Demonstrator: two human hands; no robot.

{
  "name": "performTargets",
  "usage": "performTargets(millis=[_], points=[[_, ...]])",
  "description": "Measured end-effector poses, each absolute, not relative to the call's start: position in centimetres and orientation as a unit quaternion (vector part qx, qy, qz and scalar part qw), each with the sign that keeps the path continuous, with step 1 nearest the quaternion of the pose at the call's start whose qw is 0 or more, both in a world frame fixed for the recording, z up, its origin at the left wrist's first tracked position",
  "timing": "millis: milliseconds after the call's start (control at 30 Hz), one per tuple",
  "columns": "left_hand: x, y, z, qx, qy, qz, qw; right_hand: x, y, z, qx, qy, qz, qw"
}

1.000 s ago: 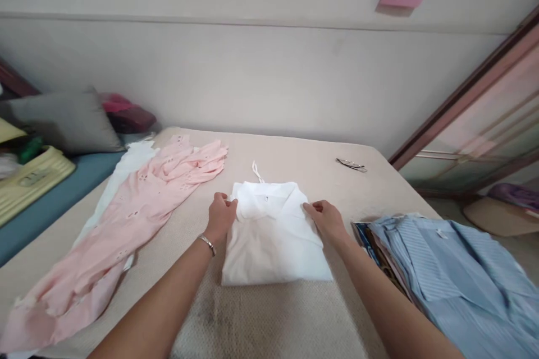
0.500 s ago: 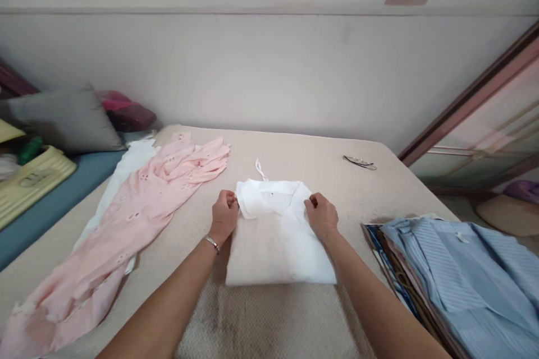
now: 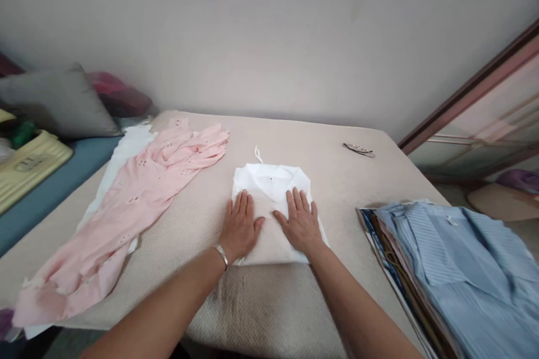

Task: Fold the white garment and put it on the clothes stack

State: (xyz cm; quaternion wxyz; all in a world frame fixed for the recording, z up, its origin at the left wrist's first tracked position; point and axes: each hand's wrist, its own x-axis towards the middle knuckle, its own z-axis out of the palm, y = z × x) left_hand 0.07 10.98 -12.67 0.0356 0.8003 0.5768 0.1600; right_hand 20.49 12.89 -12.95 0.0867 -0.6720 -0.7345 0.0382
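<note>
A white collared shirt [image 3: 275,238], folded into a neat rectangle, lies in front of me with its collar at the far end. My left hand [image 3: 241,225] rests flat on its left side, fingers stretched forward. On the right side of the same shirt, my right hand [image 3: 300,222] also lies flat with the fingers spread. Both palms press down on the cloth and grip nothing. Just beyond the collar is a thin white strap [image 3: 258,153] in a loop.
A pink embroidered garment [image 3: 138,196] lies to the left, over a white one [image 3: 105,179]. Stacked clothes, topped by a blue striped shirt [image 3: 455,252], are at the right. Glasses [image 3: 359,150] lie at the far right of the beige covered surface [image 3: 295,137]. A wall rises behind.
Both hands have let go of the shirt's collar corners and come nearer me, now flat on its front. The collar lies flatter. The camera view has tilted down slightly.
</note>
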Motion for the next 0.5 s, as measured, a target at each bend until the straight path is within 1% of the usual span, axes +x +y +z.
performTargets(millis=[100,167,267,333,400,467,500], points=[[0.4,10.0,-12.1,0.801,0.576,0.161,0.018,20.8,12.2,-12.1,-0.67,-0.736,0.068,0.071],[1.4,8.6,-11.6,0.817,0.549,0.173,0.015,20.8,10.5,-10.9,-0.657,-0.745,0.075,0.083],[2.6,6.6,-10.9,0.847,0.503,0.172,0.028,21.8,7.0,-9.3,-0.624,-0.764,0.061,0.149],[2.5,6.0,-10.0,0.843,0.513,0.159,0.037,23.9,5.5,-8.4,-0.639,-0.738,0.073,0.206],[1.5,6.3,-8.5,0.811,0.566,0.142,0.044,26.6,5.2,-8.0,-0.699,-0.663,0.122,0.238],[-0.1,7.0,-6.8,0.764,0.633,0.108,0.056,29.2,5.7,-7.8,-0.743,-0.593,0.211,0.229],[-1.0,7.5,-6.0,0.743,0.661,0.082,0.068,30.1,6.1,-7.8,-0.742,-0.577,0.264,0.219]])
